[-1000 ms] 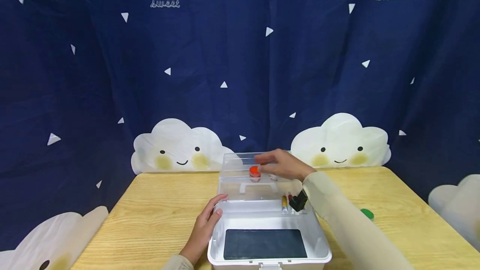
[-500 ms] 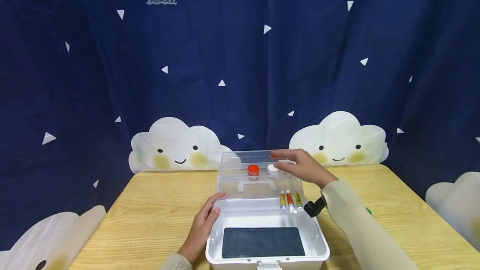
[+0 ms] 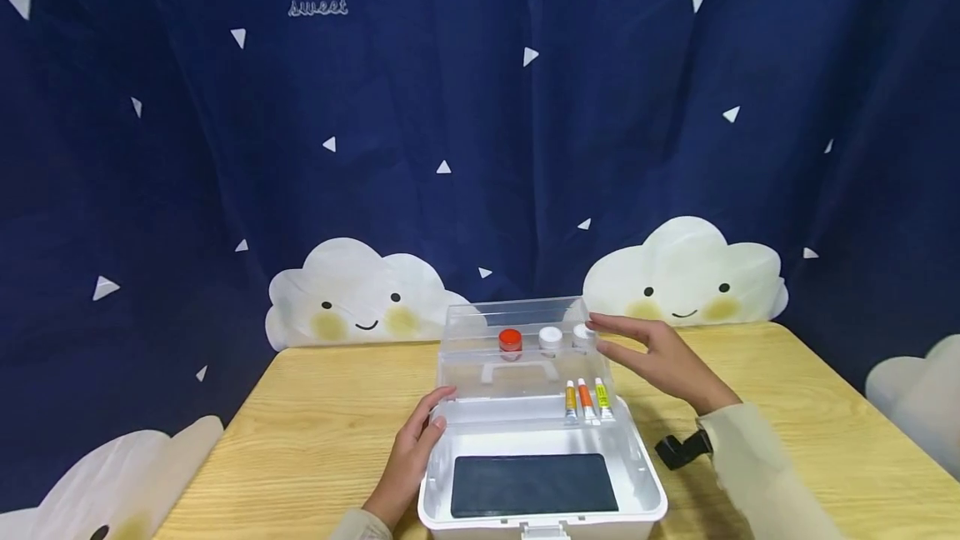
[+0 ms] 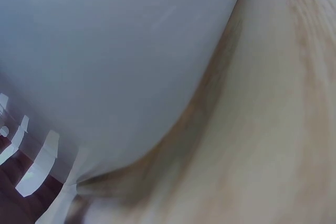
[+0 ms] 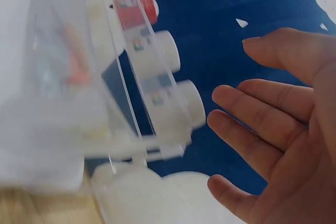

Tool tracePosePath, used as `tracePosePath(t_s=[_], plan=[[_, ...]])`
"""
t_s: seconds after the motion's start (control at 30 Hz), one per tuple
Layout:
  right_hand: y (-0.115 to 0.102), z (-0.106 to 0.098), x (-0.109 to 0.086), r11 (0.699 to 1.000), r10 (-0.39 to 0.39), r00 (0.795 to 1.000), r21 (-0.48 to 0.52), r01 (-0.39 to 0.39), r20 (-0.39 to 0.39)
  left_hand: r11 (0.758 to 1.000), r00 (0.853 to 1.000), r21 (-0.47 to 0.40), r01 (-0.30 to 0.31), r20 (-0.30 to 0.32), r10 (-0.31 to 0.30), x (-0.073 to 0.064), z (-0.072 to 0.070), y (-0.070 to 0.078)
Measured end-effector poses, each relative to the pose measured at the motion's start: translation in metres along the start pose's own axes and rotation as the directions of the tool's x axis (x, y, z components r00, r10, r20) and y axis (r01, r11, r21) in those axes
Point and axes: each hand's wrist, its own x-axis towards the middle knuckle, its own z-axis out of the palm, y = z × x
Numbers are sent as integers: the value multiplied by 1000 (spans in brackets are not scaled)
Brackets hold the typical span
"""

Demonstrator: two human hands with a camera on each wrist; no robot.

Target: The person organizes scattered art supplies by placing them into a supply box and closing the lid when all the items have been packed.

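Well, navy curtain (image 3: pixel 390 107) backs wooden table (image 3: pixel 330 432) and box (image 3: pixel 517 443)

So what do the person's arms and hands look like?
The left hand and right hand wear no gloves. The left sleeve and right sleeve are cream-coloured. A black gadget shows near the end of the right sleeve.

Right hand (image 5: pixel 299 153): digits extended, one fingertip just beside the end of a white cylindrical jar (image 5: pixel 181 108); contact cannot be determined. A second white cylindrical jar (image 5: pixel 157 51) and a red cylindrical jar (image 5: pixel 136 11) continue the row along a clear plastic tray (image 5: pixel 152 142). Background: dark blue fabric curtain (image 5: pixel 210 24) bearing white shapes.
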Motion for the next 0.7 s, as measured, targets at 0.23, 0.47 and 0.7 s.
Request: tracePosePath(t_s=[0.23,0.47,0.7], plan=[[18,-21,-23,999,7,999,-49,-10,-46,1000,1000,-9,-15,-16,15,1,3,-1],[28,-44,-36,996,71,997,-50,-72,-13,1000,1000,15,-3,-6,3,1,5,-1],[30,-59,-43,990,123,992,-76,-121,32,1000,1000,29,7,-11,-7,0,3,0]])
